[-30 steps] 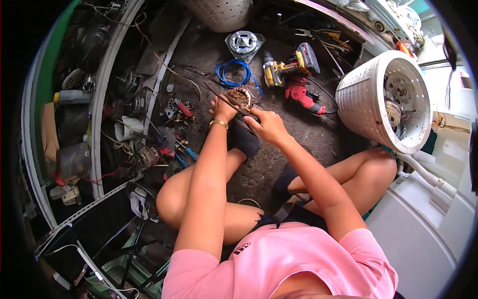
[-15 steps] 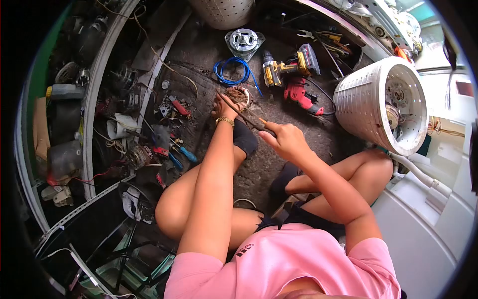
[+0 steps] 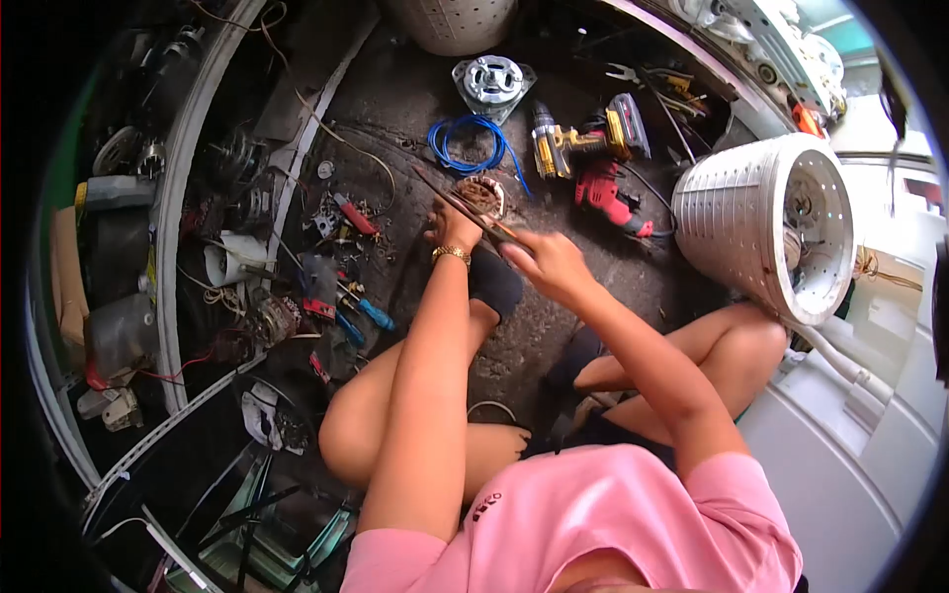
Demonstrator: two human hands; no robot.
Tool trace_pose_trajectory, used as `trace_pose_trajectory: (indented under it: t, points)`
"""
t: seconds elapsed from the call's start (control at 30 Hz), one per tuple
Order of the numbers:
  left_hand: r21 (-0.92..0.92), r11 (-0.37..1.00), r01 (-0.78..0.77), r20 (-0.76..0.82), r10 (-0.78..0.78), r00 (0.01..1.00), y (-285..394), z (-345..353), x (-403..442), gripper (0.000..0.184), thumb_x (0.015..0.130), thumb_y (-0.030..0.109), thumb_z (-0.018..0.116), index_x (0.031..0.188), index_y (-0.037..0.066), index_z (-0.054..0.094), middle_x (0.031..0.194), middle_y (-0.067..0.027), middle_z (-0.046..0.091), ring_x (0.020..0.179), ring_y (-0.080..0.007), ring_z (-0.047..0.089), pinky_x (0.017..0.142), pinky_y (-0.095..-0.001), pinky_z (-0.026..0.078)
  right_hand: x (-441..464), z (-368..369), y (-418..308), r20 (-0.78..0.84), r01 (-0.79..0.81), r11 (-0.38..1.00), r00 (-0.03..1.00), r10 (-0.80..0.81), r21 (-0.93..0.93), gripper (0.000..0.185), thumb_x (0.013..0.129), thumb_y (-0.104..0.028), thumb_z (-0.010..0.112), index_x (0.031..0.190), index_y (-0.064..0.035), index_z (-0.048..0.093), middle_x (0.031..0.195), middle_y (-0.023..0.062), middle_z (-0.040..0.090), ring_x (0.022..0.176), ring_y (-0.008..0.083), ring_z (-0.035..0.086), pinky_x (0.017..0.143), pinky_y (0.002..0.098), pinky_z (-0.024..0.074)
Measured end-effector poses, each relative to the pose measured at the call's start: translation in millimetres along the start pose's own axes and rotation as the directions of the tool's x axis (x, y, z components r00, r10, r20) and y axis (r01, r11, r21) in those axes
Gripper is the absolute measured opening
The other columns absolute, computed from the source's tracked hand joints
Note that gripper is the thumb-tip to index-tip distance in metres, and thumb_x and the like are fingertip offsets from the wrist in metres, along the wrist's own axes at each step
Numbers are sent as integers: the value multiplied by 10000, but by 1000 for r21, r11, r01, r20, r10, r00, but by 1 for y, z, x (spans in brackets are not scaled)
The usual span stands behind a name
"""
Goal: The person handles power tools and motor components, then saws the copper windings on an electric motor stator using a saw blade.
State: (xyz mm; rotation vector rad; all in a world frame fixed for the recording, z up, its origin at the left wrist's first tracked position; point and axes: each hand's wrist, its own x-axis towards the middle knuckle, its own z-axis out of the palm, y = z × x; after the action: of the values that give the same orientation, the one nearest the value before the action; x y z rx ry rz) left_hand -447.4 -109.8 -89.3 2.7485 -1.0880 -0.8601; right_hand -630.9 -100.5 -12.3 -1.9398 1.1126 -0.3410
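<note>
The floor [image 3: 638,272] is rough and matt; the motor [image 3: 493,82], bright metal; the wire coil [image 3: 440,156], glossy blue plastic; the perforated drum [image 3: 722,203], smooth and plastic-looking; the T-shirt [image 3: 613,504], cloth.

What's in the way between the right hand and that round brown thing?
Just the long dark tool in the right hand: in this view, it slants across the near-left edge of the round brown thing. I see nothing else between them. The left hand is close by.
</note>
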Motion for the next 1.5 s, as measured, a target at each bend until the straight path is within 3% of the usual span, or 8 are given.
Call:
trace_pose_trajectory:
  t: [0.1,0.47,0.5,0.63,0.87,0.97,1.27,1.5]
  points:
    - [-2,1000,14,17,-14,1000,-10,12,2,915,655,400,829,1293,-3,311,1351,-215,469,1331,-354,370,1015,-569,303,-53,-50,-2,154,-154,988,976,153,-5,382,905,-448,559,1064,-122,680,746,239,642,749,439,625,662,515,488]
    - [-36,997,-64,-115,59,992,-17,31,8,851,676,340,795,1313,15,334,1298,-184,500,1284,-325,431,988,-569,350,39,22,6,37,-6,1000,999,6,-8,375,911,-408,560,1066,-88,683,798,255,633,781,442,615,692,504,487]
    - [28,999,-36,8,35,999,-13,20,7,886,660,341,815,1314,4,321,1325,-171,491,1301,-335,413,994,-565,344,21,21,10,-113,108,994,988,-104,30,385,910,-420,560,1033,-75,678,772,250,628,775,449,609,684,506,479]
    - [47,999,25,31,-26,999,0,3,0,1005,632,399,839,1375,14,282,1384,-159,444,1331,-331,375,1016,-552,340,-49,-54,-4,139,-67,998,988,69,-20,351,914,-381,553,986,-56,664,716,251,597,725,451,596,661,503,460]
    - [-19,998,67,-53,-68,996,-16,22,23,939,609,379,851,1274,-9,313,1318,-208,495,1317,-348,393,1028,-588,310,15,2,29,82,-31,998,996,26,58,398,902,-457,573,1084,-123,690,740,239,637,742,431,625,659,502,495]
    - [-13,1000,6,-43,-7,999,-8,22,8,939,625,385,850,1270,-21,301,1321,-214,487,1312,-362,393,1025,-608,305,1,-4,25,-14,-19,995,1000,21,102,335,913,-363,575,972,-46,663,717,258,594,709,457,580,642,485,460]
    - [50,998,-39,-30,40,999,4,0,-1,919,625,372,854,1291,-14,352,1328,-193,474,1301,-350,414,1029,-585,315,-55,-67,-1,182,-87,991,978,105,-103,414,909,-493,542,1066,-133,673,757,241,638,748,431,628,652,508,492]
    - [-17,999,29,-34,-29,999,-11,8,23,889,644,389,838,1266,22,320,1279,-224,545,1290,-342,448,1039,-596,310,36,11,17,-33,66,993,997,-63,96,385,912,-426,566,1082,-102,687,753,262,622,742,441,614,672,507,484]
